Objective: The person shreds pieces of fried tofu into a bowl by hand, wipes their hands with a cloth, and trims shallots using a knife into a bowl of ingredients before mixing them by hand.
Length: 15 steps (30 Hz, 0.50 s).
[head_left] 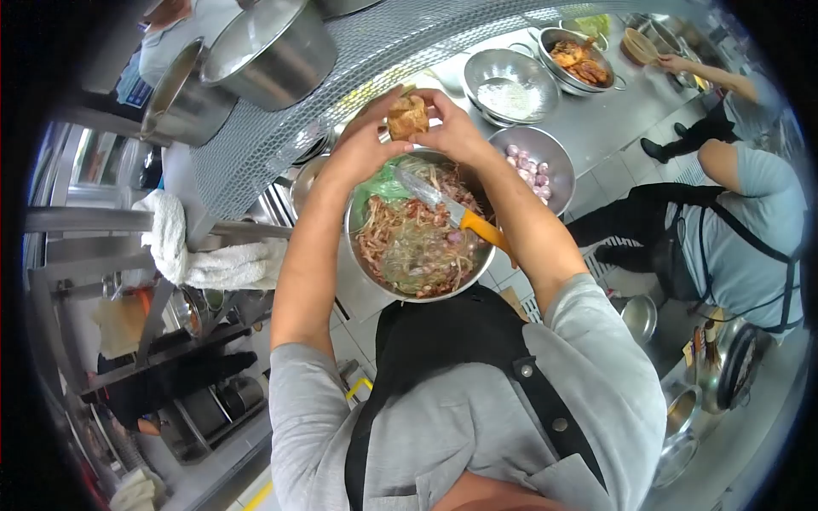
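Both hands are raised over the far rim of a large metal bowl [354, 247]. Between them is a rough, tan-brown chunk [407, 117] whose kind I cannot make out. My left hand [368, 140] curls its fingers round the left side, and my right hand [452, 129] grips the right side with thumb and fingers. Below, a knife with an orange handle [486, 235] lies across the bowl, its blade pointing up and left. Brown and reddish peelings [392, 226] fill the bowl, together with a green plastic bag [381, 183].
Right of the bowl sits a metal bowl of purple-skinned bulbs [528, 173]. Beyond stand a metal colander [509, 85] and another holding orange-red food [579, 64]. Tall pots [273, 55] rest on a perforated shelf at upper left. A white towel [170, 243] hangs on a rail. Co-workers [724, 230] stand at right.
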### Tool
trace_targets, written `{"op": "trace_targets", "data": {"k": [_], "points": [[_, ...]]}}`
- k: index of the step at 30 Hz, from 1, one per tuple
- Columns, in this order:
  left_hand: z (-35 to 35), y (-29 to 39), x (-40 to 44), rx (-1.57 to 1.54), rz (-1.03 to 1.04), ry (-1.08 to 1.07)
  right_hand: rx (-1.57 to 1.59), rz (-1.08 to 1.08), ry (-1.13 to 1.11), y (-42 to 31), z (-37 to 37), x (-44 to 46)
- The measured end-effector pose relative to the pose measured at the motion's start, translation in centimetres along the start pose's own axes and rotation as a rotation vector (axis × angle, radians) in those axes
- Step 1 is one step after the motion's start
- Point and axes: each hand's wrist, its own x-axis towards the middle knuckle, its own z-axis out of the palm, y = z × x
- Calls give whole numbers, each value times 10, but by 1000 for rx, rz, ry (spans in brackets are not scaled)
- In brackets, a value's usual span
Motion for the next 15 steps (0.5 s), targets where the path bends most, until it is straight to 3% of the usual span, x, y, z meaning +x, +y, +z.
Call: {"op": "trace_targets", "data": {"k": [1,3,5,7,8,11,14,15], "points": [[6,-3,0,-7,9,-7,-8,3,10,1,-3,3],[13,-9,1,49,-248,125,-107,-16,169,2,-15,14],[17,-5,-15,19,-268,148,-145,-28,259,16,-37,35],[22,-16,-42,-504,-238,181,-176,-45,389,21,-57,47],[27,-18,-62,-556,-237,192,-287,-36,428,11,-67,48],[38,-31,-134,-635,-272,253,-119,32,430,-10,-84,50],[34,-52,-197,-635,-409,374,-293,83,435,-10,-89,50],[30,-58,-221,-609,-478,421,-209,25,376,7,-89,54]]}}
